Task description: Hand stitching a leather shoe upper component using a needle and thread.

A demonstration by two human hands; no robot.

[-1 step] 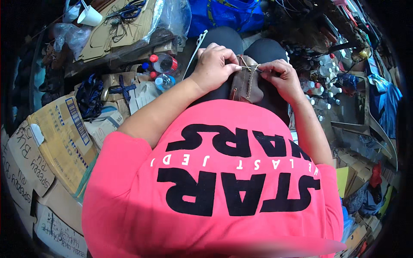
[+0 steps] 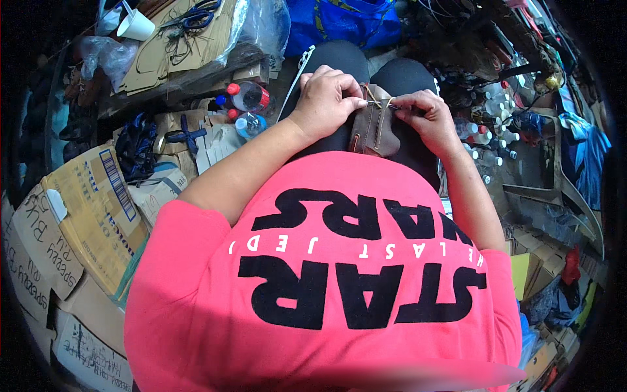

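The left hand (image 2: 332, 98) has its thumb and forefinger pressed together on one side of a thin, pale cord (image 2: 375, 102); the right hand (image 2: 424, 117) pinches the other side, its remaining fingers loosely curled. Between and just below both sets of fingertips, on the lap, sits a brown leather piece (image 2: 373, 134), soft-looking and rounded, with raised stitching running down it in rope-like ridges (its exact form is partly hidden by the hands). Beyond the fingers rise two rounded knees in smooth dark cloth (image 2: 339, 59). Left of the left fingers lie clear plastic bottles (image 2: 249, 97); farther above them, crinkled translucent plastic (image 2: 266, 29).
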